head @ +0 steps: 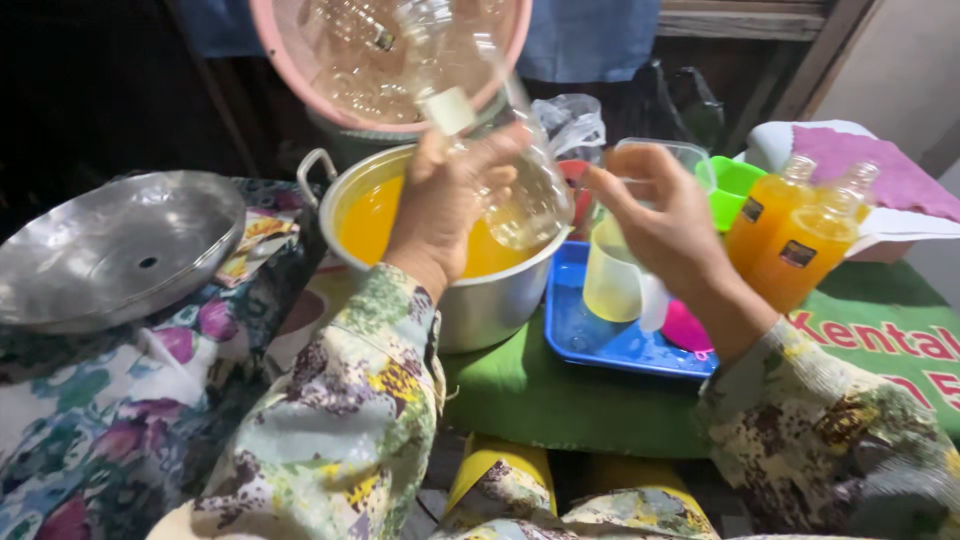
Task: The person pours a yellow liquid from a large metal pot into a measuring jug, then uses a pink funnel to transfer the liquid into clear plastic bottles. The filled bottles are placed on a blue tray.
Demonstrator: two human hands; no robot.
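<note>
The left hand [450,205] is closed around an empty clear plastic bottle [510,170], gripping it about its body and holding it tilted above a metal pot [480,300], with the bottle's pale cap [447,108] pointing up and away from the person. The pot is full of orange-yellow liquid [375,225] and stands on a green cloth [540,395]; one loop handle shows at its far left rim.

The right hand [665,225] is raised just right of the bottle, fingers curled and partly open, the fingertips near the rim of a clear plastic measuring jug [615,275]. Whether it actually touches the jug cannot be told. The jug holds a little pale yellow liquid and stands in a blue tray [590,340] just beside the pot. A pink round thing [685,328] lies in the tray under the wrist.

Behind the pot, a pink basin [290,60] holds more empty clear bottles. To the right, two filled bottles of orange drink [800,245] with dark labels lean together near a green plastic container [735,185] and a pink towel [880,165]. On the left, well apart from the pot, a metal lid [110,250] lies upside down on floral fabric [100,420]. Both arms wear floral-patterned sleeves.
</note>
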